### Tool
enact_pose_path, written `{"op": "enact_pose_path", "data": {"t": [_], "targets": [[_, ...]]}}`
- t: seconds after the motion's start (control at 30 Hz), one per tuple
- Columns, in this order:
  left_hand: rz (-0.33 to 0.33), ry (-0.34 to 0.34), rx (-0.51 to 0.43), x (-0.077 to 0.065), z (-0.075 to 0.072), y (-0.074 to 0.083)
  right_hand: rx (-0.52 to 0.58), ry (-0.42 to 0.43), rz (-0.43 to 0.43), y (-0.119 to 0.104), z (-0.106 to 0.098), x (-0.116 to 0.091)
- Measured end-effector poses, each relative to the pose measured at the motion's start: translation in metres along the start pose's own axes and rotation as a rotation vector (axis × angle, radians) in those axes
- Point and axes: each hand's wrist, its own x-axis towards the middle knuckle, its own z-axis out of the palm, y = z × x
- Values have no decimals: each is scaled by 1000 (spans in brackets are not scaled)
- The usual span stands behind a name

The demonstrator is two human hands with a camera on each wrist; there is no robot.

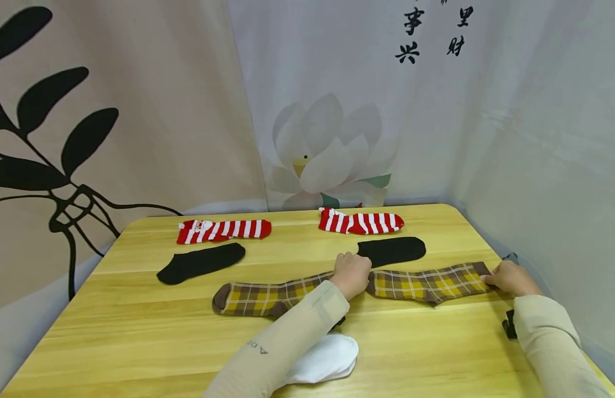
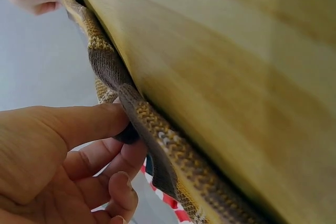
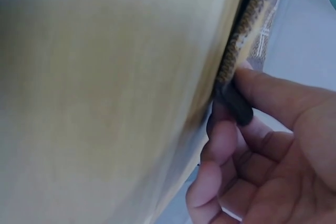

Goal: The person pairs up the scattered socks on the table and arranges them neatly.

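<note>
Two brown and yellow plaid socks lie in a row on the table. My left hand (image 1: 353,273) pinches the brown toe end of the right plaid sock (image 1: 427,284) between thumb and fingers, close to the wood. At that sock's other end, my right hand (image 1: 510,278) pinches the dark cuff, as the right wrist view also shows. The sock stretches flat between both hands, its heel toward the near side. The left plaid sock (image 1: 253,299) lies with its toe to the left, its cuff end hidden behind my left hand and sleeve.
Behind the plaid pair lie two black socks, one left (image 1: 200,264) and one right (image 1: 394,251). Red-and-white striped socks, left (image 1: 225,231) and right (image 1: 361,222), lie near the table's (image 1: 113,342) back edge. White socks (image 1: 329,359) are partly under my left forearm.
</note>
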Motion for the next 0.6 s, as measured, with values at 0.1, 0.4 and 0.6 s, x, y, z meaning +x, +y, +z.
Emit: {"op": "enact_pose_path", "data": {"t": [0.1,0.4,0.6], "targets": [[-4,1,-5,0,1,1,4,-2,7,1,0,0],[-15,-1,-61,-1,0,-2,41,22,-36,7,2,-2],[-8,-9,-70,-1,-2,-3,76,22,-90,13,4,-6]]}}
